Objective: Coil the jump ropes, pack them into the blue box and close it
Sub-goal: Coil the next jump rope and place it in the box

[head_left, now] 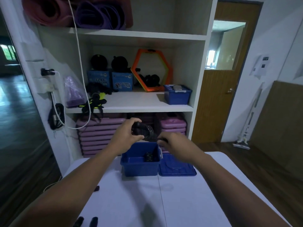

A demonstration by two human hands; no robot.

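Both hands up over the blue box [139,167] now, and between them I've got one coiled jump rope [145,130], a black bundle hanging just above the box's far rim. Its long axis runs left to right, from one hand across to the other. My left hand [129,131] is curled round the coil's left end, thumb underneath, fingers over the top. My right hand [172,144] is narrow, its fingers bent and pinching the dark right end of the rope; exactly how much it grips I cannot tell.

The box sits open on the white surface [164,202], and one more black coil [148,157] lies inside it, against the right wall. The blue lid [177,167] lies flat, just beside the box on its right.

Count on the surface: three black handle ends, one [96,188] by my left forearm and two [78,221] at the near edge. A second blue box [177,95] stands on the shelf behind
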